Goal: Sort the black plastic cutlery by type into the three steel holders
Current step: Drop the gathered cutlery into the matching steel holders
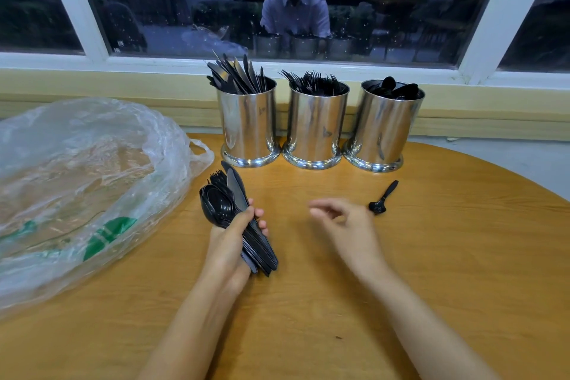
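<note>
Single view: head-worn wide-angle cam looked fwd and down across the table (431,271). Left hand (234,234) and right hand (342,222) sat near the lens; steel holders (314,126) farther off, window (185,9) at top.

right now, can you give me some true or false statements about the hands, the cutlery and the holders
1. The left hand grips a mixed bundle of cutlery. True.
2. The middle holder is filled with spoons. False: it holds forks.
3. A lone spoon lies on the table near the right hand. True.
4. The right hand pinches a knife. False: its fingers are loosely curled and hold nothing.
5. The plastic bag lies to the right of the holders. False: it lies to their left.
</note>
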### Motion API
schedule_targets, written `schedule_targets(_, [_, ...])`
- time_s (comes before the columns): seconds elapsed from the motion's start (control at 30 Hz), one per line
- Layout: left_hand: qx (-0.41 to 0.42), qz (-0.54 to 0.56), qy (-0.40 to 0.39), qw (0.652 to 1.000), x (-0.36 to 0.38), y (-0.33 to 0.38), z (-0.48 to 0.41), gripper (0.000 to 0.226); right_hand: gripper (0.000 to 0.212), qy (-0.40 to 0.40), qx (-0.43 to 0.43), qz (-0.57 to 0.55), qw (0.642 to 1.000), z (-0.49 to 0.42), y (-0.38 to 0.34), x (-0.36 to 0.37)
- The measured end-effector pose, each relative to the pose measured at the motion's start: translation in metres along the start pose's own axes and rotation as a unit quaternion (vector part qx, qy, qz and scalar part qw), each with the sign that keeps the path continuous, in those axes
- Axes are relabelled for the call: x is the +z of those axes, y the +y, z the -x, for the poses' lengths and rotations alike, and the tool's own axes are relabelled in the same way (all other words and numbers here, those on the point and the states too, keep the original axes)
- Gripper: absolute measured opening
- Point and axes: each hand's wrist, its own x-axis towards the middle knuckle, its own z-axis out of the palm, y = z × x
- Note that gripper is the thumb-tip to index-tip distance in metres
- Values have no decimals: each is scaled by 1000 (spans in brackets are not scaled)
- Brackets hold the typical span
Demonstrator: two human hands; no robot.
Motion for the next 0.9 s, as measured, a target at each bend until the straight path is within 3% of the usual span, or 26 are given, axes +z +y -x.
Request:
schedule_targets(0.1, [-5,4,-3,1000,-1,1,0,12,18,83,13,77,993,-28,30,-36])
schedule_targets(0.2, [-7,-1,-7,1000,-2,0,0,13,19,90,61,168,980,-49,62,-67])
schedule_targets(0.4, [-10,0,-2,1000,-2,-1,-1,14,38,21,85,310,947,-67,96,-89])
schedule_targets(0.57, [-16,1,-1,1000,-3,-1,-3,17,22,-66,62,383,919,-70,96,-89])
schedule_targets(0.7, [-20,2,1,1000,-3,-1,-3,15,18,-65,22,440,895,-64,70,-82])
schedule_targets(0.8, [-25,2,1,1000,-2,-2,-3,15,13,-27,-2,393,919,-52,55,-67])
schedule_targets(0.9, [-33,7,1,999,-2,-3,-3,13,14,5,17,215,976,-36,37,-42])
